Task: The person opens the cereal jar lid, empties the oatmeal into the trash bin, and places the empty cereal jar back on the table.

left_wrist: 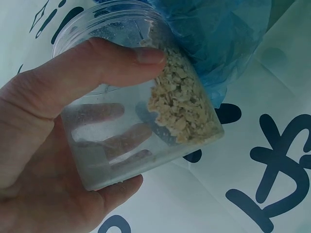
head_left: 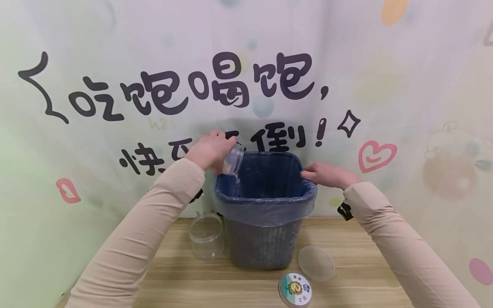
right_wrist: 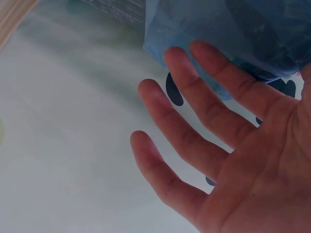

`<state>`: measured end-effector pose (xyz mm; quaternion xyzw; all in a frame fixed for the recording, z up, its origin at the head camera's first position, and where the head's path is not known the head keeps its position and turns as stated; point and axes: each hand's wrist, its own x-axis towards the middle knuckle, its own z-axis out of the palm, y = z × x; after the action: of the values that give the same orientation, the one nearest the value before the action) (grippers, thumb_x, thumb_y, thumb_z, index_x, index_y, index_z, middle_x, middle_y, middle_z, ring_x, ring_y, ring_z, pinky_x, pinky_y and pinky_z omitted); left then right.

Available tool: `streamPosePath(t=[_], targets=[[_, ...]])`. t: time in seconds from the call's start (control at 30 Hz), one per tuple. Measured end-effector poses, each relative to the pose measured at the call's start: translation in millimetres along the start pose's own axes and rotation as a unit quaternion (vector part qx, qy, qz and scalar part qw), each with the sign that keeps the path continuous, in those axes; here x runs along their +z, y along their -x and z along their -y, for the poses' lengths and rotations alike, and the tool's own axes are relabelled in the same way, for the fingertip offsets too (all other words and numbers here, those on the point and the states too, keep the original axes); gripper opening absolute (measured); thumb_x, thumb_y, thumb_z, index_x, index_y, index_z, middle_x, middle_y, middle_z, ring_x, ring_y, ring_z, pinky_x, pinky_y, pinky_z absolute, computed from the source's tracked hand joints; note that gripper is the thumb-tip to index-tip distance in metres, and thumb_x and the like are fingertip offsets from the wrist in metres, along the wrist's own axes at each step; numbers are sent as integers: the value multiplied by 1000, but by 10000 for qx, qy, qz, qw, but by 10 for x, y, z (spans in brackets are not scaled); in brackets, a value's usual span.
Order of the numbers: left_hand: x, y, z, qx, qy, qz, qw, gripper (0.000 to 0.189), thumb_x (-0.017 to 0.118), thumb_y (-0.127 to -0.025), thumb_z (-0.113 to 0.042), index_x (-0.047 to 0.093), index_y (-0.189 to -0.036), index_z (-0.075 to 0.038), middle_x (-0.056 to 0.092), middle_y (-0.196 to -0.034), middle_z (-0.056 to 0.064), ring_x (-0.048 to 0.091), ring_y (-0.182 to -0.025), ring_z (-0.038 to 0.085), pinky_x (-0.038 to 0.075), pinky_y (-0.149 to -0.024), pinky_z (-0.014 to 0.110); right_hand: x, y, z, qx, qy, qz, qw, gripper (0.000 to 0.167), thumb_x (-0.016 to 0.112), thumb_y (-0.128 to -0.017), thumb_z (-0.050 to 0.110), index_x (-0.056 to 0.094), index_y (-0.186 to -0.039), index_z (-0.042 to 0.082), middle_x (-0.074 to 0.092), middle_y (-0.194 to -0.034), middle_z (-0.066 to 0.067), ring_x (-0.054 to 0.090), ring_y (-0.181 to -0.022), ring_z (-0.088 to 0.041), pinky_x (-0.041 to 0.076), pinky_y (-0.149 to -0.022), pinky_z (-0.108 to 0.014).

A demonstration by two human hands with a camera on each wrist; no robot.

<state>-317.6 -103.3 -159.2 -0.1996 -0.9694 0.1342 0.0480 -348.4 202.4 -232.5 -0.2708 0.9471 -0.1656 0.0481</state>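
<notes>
A dark blue, square-cornered plastic bin stands upright on a light wood-grained tabletop, its rim overlapped by a translucent blue plastic liner. At the bin's left rim, the left hand grips a clear, cylindrical plastic jar, thumb on one side and fingers wrapped around the other. The jar is tilted, its mouth directed into the bin; the left wrist view shows beige, oat-like flakes banked along one wall and reaching toward the mouth. A pale streak lies below that mouth inside the bin; whether it is falling flakes cannot be told. At the bin's right rim, the right hand rests against the lined edge, its four fingers extended and spread outside the bin. A second clear, cylindrical plastic jar stands just left of the bin. Near the bin's front right corner lies a translucent, round plastic lid; nearer the viewer is a round lid with a green-and-white flower-patterned label. Behind the bin hangs a pale sheet printed with dark characters.
</notes>
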Motion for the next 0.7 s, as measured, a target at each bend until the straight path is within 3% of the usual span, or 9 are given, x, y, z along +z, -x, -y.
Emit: streamPosePath(t=[0.27, 0.7], targets=[[-5, -5, -8, -33, -13, 52, 10000, 91, 81, -68, -8, 34, -145, -4, 45, -132, 26, 40, -121, 41, 37, -102, 48, 2, -3, -18, 15, 7, -6, 10000, 34, 42, -100, 27, 63, -90, 3, 57, -78, -3, 56, -78, -25, 46, -72, -38], [-11, -11, -26, -33, -99, 38, 9999, 89, 84, -67, -9, 37, -142, -5, 46, -131, 25, 41, -121, 41, 35, -104, 49, 3, 0, -5, -39, 26, -12, 10000, 33, 42, -101, 26, 61, -86, 3, 56, -77, -3, 54, -73, -20, 44, -69, -36]])
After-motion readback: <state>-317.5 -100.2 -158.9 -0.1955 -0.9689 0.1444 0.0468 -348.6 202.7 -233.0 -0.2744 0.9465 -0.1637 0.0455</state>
